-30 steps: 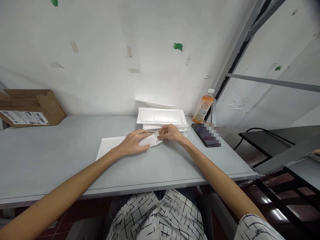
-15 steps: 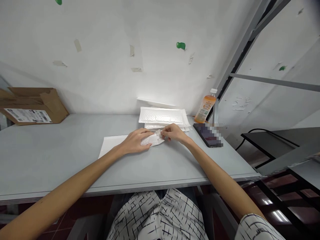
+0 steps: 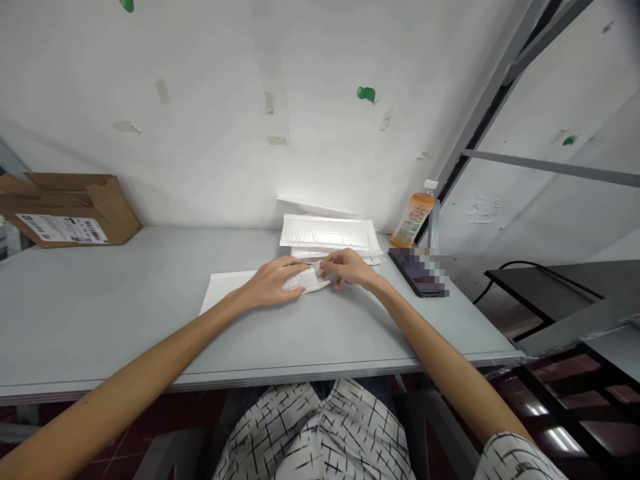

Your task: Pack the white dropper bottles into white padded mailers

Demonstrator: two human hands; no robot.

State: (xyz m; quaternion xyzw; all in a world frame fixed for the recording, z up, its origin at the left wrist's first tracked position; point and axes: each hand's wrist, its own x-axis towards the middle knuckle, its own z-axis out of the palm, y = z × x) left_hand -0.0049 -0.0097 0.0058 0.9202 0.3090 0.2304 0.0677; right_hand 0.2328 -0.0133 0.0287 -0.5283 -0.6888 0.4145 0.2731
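Note:
A small white bubble-wrap packet (image 3: 302, 281) lies on the grey table between my hands. My left hand (image 3: 274, 282) presses it from the left, the thumb along its near edge and the fingers over its far side. At the packet's right end, my right hand (image 3: 346, 268) pinches the edge between thumb and fingers. A flat white sheet or envelope (image 3: 225, 287) lies partly under my left hand and wrist. Just behind my hands is a stack of white bubble mailers (image 3: 330, 233) near the wall.
An orange drink bottle (image 3: 414, 215) and a black phone (image 3: 417, 272) are at the right of the table (image 3: 125, 300). An open cardboard box (image 3: 75, 210) sits at the far left. Metal frame bars rise on the right.
The view has shifted slightly. My right fingers have moved a little at the packet's right end; my left hand keeps its hold.

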